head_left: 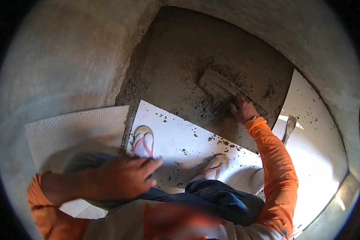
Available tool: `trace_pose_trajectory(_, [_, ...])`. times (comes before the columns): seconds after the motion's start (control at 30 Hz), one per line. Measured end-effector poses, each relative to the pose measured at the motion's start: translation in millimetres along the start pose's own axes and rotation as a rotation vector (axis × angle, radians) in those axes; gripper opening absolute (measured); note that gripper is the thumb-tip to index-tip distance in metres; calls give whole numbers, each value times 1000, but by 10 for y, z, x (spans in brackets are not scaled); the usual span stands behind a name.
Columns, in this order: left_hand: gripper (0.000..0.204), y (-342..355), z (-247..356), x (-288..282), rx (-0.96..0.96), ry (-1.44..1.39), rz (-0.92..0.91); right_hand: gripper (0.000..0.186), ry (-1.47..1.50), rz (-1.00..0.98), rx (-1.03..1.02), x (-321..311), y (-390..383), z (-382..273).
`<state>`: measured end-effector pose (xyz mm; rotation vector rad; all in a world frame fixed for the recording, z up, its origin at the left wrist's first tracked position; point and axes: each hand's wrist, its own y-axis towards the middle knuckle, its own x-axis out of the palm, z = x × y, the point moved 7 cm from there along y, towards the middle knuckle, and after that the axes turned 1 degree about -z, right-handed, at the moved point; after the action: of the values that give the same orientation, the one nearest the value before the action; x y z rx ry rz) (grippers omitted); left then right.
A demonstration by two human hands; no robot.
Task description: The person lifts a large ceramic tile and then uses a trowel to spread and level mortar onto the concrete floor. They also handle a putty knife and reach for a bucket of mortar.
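My right hand is closed on a long flat rectangular float, its handle hidden under my fingers. Wet mortar coats the float, which lies on a dark bed of mortar with loose crumbs around it. Nothing shows in my left hand, held above my left knee, slightly blurred, with fingers stretched out to the right. Along the near side of the mortar runs a white floor tile, sprinkled with dark crumbs, with my sandalled feet on it.
A second white tile lies at the right, partly sunlit, with a mortar-stained handled tool resting on it. At the left a ridged-back tile leans by the plastered wall. Walls bound the mortar on the left, far and right sides.
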<state>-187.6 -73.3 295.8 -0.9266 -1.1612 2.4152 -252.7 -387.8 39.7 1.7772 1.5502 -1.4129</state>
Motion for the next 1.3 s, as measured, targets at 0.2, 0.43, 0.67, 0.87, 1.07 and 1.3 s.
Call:
trace_pose_trajectory(0.2, [55,351,129,592,111,-41,-11,51,49,56,87,-125,142,-38])
trace_pose_trajectory(0.43, [59,349,386,833,442,384,54,52,160,33,144,-187,246,99])
trace_pose_trajectory(0.67, [65,217,419,957,411,434,-81,48,110,22,88,-162,290,50])
trace_pose_trajectory(0.87, [48,180,422,807,498,537,283,47,65,16,136,-25,187,140])
trace_pose_trajectory(1.07, [47,190,459,851,524,479,268,45,-40,-194,126,209,62,-391])
trace_pose_trajectory(1.3, [51,200,445,800,517,496,272,50,20,-200,-4,312,-87,-276])
